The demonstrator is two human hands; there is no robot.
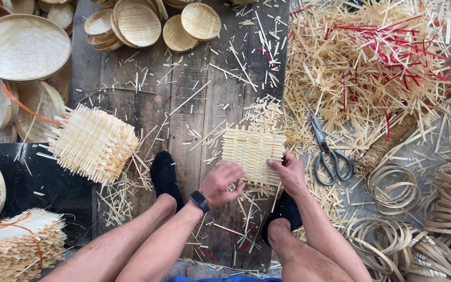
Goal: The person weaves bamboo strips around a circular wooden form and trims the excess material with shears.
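Head view: both hands press on a small woven bamboo mat (pixel 251 154) on the plank floor (pixel 184 104); left hand (pixel 223 180) curled at its seven o'clock corner, right hand (pixel 286 169) pinching its four o'clock edge. Loose strips could slip out under uneven pressure.

Bare planks (pixel 184 104) above the woven mat (pixel 251 151) leave open room, with only loose slivers. Scissors (pixel 325 151) and a scrap heap (pixel 366 68) crowd the right; a mat stack (pixel 92 143) blocks the left.
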